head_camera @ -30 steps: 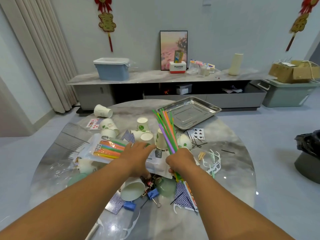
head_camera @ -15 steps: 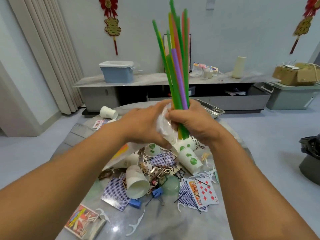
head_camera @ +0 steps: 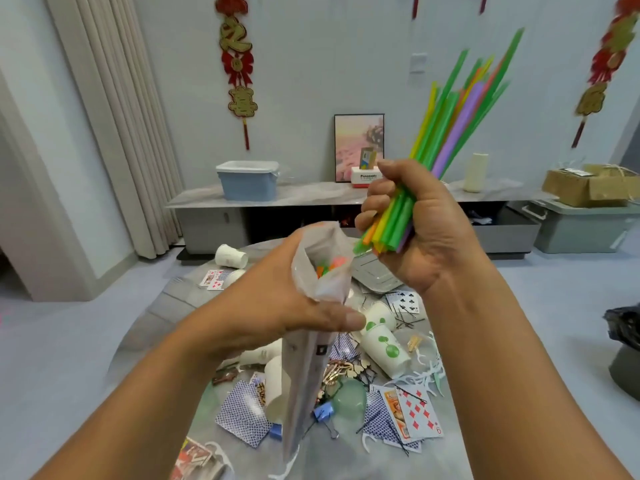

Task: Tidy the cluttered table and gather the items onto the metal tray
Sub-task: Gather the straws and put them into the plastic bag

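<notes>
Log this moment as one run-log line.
left hand: holds plastic bag open | right hand: grips straw bundle above bag mouth | metal tray: behind the hands

Bright, even light — straws [head_camera: 460,112] motion-blurred, edges bowed.

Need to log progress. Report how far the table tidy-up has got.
Done: nothing clearly on the metal tray. In hand: right hand grips the coloured straws above the plastic bag, which the left hand holds open. Left: paper cups, playing cards, floss picks and clips across the table.
</notes>
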